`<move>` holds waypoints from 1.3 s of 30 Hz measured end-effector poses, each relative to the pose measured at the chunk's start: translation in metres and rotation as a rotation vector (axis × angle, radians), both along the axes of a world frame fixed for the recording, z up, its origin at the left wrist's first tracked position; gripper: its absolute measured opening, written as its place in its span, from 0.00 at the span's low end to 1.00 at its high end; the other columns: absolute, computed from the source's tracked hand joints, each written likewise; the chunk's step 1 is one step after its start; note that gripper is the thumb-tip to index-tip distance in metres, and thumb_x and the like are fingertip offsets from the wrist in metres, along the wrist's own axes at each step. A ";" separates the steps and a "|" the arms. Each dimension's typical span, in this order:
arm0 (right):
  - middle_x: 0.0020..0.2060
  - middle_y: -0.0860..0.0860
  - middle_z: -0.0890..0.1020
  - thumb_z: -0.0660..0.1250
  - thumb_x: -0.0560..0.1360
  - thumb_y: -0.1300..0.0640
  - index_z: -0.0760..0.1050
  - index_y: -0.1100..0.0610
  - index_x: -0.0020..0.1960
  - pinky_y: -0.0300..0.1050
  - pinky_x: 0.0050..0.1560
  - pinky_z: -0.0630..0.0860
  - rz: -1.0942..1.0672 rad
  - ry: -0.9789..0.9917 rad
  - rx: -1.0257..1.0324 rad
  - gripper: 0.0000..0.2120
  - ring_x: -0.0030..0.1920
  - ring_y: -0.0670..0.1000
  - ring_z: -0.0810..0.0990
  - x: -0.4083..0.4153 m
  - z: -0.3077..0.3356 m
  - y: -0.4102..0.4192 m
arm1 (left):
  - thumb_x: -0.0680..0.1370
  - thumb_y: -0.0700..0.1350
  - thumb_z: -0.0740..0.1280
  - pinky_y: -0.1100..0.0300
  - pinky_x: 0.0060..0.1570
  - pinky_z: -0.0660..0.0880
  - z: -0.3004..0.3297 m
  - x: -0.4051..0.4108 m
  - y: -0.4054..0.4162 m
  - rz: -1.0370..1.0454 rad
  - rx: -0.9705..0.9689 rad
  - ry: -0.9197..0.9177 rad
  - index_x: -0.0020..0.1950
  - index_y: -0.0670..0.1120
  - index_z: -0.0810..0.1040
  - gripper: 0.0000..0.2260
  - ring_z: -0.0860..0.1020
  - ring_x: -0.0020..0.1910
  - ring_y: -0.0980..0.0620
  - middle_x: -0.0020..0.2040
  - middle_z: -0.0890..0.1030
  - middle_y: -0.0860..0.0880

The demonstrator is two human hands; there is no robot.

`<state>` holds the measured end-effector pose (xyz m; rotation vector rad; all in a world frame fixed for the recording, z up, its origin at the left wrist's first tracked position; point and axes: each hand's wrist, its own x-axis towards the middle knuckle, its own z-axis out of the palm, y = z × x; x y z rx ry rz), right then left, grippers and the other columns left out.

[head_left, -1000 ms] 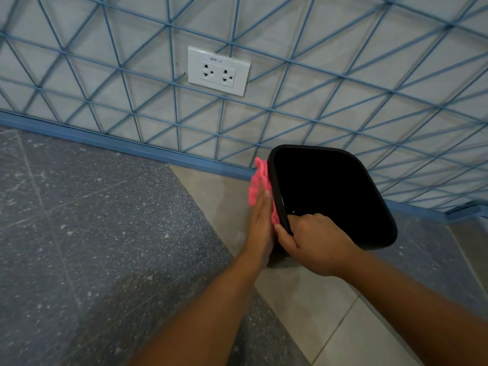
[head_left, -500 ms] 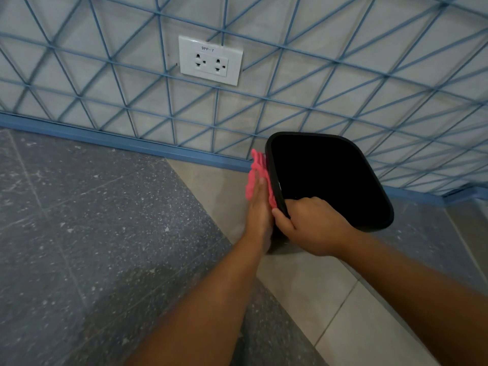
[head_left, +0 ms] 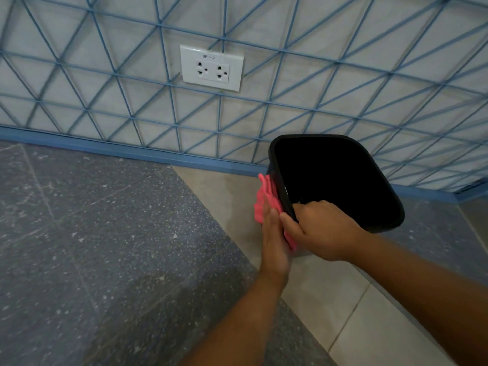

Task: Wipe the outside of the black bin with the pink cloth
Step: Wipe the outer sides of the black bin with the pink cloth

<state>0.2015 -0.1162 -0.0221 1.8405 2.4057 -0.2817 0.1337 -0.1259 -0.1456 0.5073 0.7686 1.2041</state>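
Observation:
The black bin stands on the floor by the wall, its open top facing me. My right hand grips its near rim, fingers hooked over the edge. The pink cloth lies against the bin's left outer wall. My left hand presses flat on the cloth, fingers straight and pointing away from me. The lower part of the bin's left side is hidden behind my hands.
A tiled wall with blue diagonal lines runs behind the bin, with a white double socket on it. A blue skirting strip edges the floor. Dark speckled floor lies to the left, pale tiles under the bin.
My left hand and the cloth have slid a little lower and nearer along the bin's left side. My right hand keeps its grip on the rim. The view has shifted slightly.

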 end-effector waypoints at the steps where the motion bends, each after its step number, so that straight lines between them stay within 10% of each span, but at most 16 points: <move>1: 0.38 0.55 0.78 0.48 0.81 0.43 0.68 0.54 0.42 0.49 0.41 0.68 -0.002 -0.007 -0.001 0.19 0.40 0.58 0.78 0.000 -0.001 0.001 | 0.76 0.74 0.67 0.43 0.80 0.69 -0.009 -0.001 0.012 0.003 -0.009 -0.028 0.85 0.47 0.66 0.45 0.72 0.80 0.45 0.78 0.75 0.45; 18: 0.36 0.55 0.79 0.50 0.80 0.44 0.70 0.55 0.40 0.51 0.42 0.74 -0.032 0.020 -0.010 0.20 0.36 0.56 0.78 -0.001 0.000 -0.002 | 0.67 0.81 0.69 0.38 0.83 0.63 -0.017 0.001 0.013 -0.059 0.058 0.084 0.85 0.50 0.64 0.55 0.70 0.81 0.44 0.82 0.71 0.44; 35: 0.34 0.55 0.78 0.51 0.80 0.44 0.69 0.54 0.37 0.50 0.40 0.72 -0.044 0.044 -0.008 0.20 0.35 0.57 0.77 0.001 0.000 -0.001 | 0.90 0.53 0.54 0.54 0.79 0.71 0.009 -0.014 0.054 -0.115 0.095 0.052 0.81 0.55 0.69 0.19 0.74 0.78 0.50 0.79 0.75 0.47; 39: 0.30 0.52 0.74 0.51 0.81 0.44 0.65 0.52 0.34 0.48 0.37 0.66 -0.025 0.031 -0.027 0.19 0.32 0.54 0.73 0.001 0.000 0.000 | 0.83 0.63 0.62 0.49 0.82 0.68 0.014 -0.018 0.063 -0.142 0.051 0.096 0.85 0.54 0.63 0.32 0.72 0.80 0.49 0.82 0.72 0.47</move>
